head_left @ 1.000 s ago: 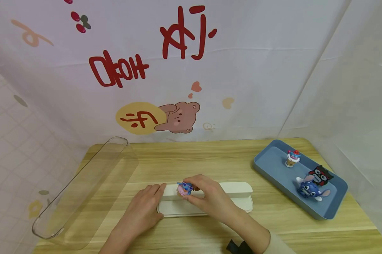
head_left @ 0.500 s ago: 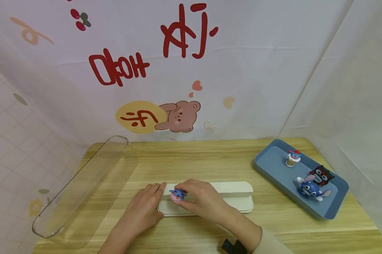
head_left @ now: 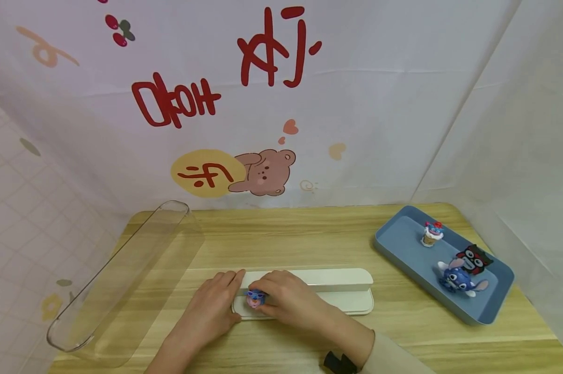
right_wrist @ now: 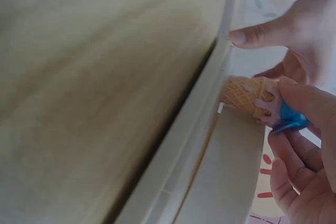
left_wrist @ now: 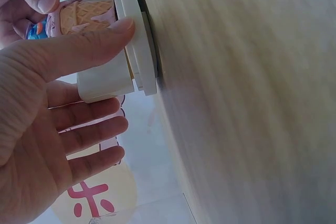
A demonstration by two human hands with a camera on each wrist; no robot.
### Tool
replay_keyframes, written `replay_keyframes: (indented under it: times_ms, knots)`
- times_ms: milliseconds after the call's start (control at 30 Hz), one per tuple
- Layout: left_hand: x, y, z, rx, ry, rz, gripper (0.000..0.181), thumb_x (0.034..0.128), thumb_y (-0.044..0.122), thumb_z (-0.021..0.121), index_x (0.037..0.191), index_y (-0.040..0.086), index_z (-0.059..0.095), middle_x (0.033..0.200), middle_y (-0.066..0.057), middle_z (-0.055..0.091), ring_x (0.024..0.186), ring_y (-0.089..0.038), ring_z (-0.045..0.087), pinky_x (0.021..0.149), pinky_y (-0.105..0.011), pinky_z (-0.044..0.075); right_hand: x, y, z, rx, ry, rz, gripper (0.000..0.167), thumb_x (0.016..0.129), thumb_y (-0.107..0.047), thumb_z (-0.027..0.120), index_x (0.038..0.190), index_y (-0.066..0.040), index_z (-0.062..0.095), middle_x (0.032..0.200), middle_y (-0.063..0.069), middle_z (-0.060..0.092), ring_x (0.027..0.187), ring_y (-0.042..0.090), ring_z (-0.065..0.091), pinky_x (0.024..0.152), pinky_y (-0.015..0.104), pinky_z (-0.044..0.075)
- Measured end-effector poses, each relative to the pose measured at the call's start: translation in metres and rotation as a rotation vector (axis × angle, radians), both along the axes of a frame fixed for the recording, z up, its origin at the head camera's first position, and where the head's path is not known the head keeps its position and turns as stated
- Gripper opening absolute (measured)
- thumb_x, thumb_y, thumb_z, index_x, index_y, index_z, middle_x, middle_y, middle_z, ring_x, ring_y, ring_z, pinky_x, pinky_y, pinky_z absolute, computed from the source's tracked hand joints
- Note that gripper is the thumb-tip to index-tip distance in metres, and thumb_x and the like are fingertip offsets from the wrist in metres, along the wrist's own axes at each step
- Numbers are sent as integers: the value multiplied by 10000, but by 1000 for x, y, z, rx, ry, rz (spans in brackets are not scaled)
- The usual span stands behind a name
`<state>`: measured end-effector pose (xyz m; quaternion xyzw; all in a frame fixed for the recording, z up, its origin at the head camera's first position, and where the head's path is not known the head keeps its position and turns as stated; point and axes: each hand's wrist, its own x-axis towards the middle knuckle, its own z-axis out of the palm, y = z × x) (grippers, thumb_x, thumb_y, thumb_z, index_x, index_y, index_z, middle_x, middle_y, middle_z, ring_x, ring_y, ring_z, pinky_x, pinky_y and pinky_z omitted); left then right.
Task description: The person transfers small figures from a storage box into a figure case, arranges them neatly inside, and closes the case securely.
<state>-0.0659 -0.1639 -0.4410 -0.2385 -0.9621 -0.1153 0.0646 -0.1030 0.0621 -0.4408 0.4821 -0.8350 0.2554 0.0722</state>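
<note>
A small figurine (head_left: pixel 255 298), a blue character with sunglasses on a pink-topped ice-cream cone, stands upright at the left end of the long white stepped display base (head_left: pixel 342 301). My right hand (head_left: pixel 293 301) pinches its upper part between thumb and fingers. In the right wrist view the waffle cone (right_wrist: pixel 244 94) meets the lower step of the base. My left hand (head_left: pixel 213 304) holds the base's left end, thumb (left_wrist: pixel 100 43) at the front edge and index finger behind. Its other fingers stretch out beyond the base, as the left wrist view shows.
A clear plastic cover (head_left: pixel 122 285) lies on the wooden table (head_left: pixel 281 234) at the left. On the right, a blue tray (head_left: pixel 403 228) holds another cone figurine (head_left: pixel 432 234), a blue big-eared figurine (head_left: pixel 459 278) and a black-and-red owl-faced piece (head_left: pixel 474 258). White printed cloth stands behind.
My right hand has brought the cone figurine left and down, from over the raised step to the lower step. My left hand has stayed at the base's end.
</note>
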Motion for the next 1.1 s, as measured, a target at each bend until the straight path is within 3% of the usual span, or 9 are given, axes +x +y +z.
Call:
replay_keyframes:
  times_ms: [433, 1100]
  knots:
    - [-1, 1, 0, 0, 10, 0, 905, 610, 169, 1013, 1386, -53, 606, 1245, -101, 666, 1138, -284, 631, 913, -488, 555, 2, -9, 3, 93, 96, -29, 346, 916, -253, 835, 1223, -143, 723, 1116, -48, 727, 1073, 114, 664, 996, 307, 521]
    - [-1, 0, 0, -2, -13, 9, 926, 611, 177, 1020, 1402, -47, 593, 1245, -100, 671, 1141, -283, 628, 935, -492, 555, 5, -10, 2, 91, 109, -46, 395, 919, -255, 833, 1262, -111, 699, 1132, -37, 720, 1092, 117, 669, 921, 284, 536]
